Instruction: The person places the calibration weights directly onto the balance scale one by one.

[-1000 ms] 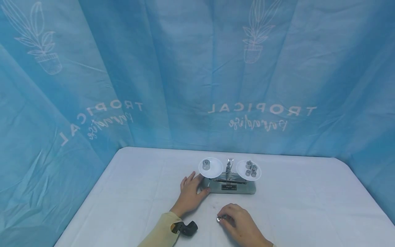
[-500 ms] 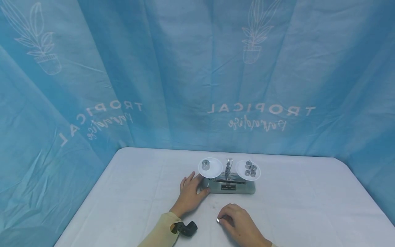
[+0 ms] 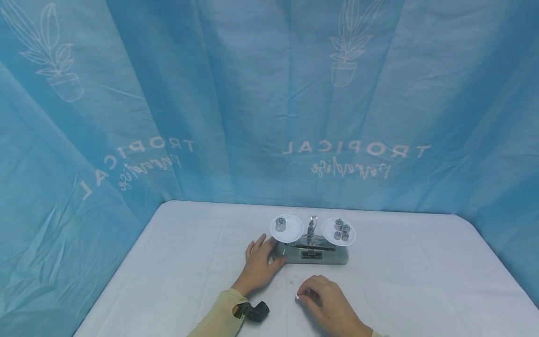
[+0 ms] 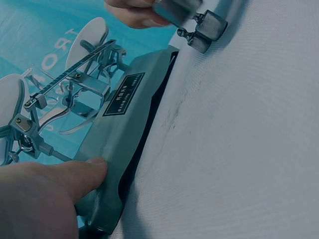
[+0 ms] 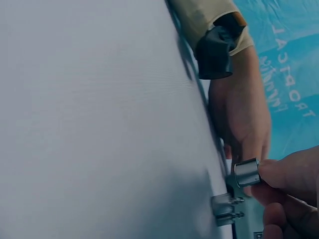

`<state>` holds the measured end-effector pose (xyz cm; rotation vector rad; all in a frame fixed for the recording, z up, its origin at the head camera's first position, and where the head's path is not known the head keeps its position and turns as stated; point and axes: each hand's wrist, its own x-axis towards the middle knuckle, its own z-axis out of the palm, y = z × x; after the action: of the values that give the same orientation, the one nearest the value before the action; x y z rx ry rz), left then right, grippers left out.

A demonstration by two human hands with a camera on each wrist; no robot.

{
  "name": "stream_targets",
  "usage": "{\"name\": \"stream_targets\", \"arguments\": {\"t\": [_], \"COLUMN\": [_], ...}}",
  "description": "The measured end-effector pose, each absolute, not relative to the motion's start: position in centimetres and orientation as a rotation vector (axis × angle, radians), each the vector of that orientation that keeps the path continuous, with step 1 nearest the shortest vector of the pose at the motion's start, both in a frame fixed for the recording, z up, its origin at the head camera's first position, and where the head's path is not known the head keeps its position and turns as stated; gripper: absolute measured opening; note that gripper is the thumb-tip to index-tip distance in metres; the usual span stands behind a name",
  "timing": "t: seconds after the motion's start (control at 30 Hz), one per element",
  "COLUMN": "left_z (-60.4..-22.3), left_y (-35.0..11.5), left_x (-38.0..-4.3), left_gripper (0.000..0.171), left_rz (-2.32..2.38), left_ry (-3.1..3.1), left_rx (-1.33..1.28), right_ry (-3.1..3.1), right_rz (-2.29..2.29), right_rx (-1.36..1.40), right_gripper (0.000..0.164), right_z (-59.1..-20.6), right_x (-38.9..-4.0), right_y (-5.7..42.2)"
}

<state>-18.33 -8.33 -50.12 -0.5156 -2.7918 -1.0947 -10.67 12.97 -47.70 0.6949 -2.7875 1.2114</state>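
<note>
A green-based balance scale (image 3: 332, 257) stands toward the back of the table with two white pans. One metal weight (image 3: 280, 225) sits on the left pan (image 3: 295, 229), several smaller weights (image 3: 346, 228) on the right pan (image 3: 328, 229). My left hand (image 3: 257, 271) rests at the base's left end, thumb on its front slope, outer fingers straight and spread. In front of the scale, my right hand (image 3: 326, 302) pinches a cylindrical metal weight (image 5: 247, 173) between thumb and fingertips. Two other knobbed weights (image 4: 211, 26) stand side by side close below it on the tabletop.
White cloth covers the table (image 3: 421, 271). Blue printed curtains (image 3: 252, 117) hang behind it and along both sides. A black wrist camera (image 3: 257, 312) sticks out from my left sleeve, close above the table.
My right hand has lifted slightly, its fingers still pinched together. The left hand stays against the scale, and the weights on the pans have not moved.
</note>
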Motion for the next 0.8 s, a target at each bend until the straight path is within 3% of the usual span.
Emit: {"name": "stream_targets", "arguments": {"t": [0.8], "left_z": [-50.4], "left_y": [-8.3], "left_x": [-18.4], "left_gripper": [0.060], "left_rz": [-1.084], "left_ry": [-2.793], "left_rx": [-0.512], "right_ry": [-2.593], "right_rz": [1.177], "right_rx": [0.650], "right_gripper": [0.018], "right_z": [-45.7], "right_x": [-12.1], "right_y": [13.2]}}
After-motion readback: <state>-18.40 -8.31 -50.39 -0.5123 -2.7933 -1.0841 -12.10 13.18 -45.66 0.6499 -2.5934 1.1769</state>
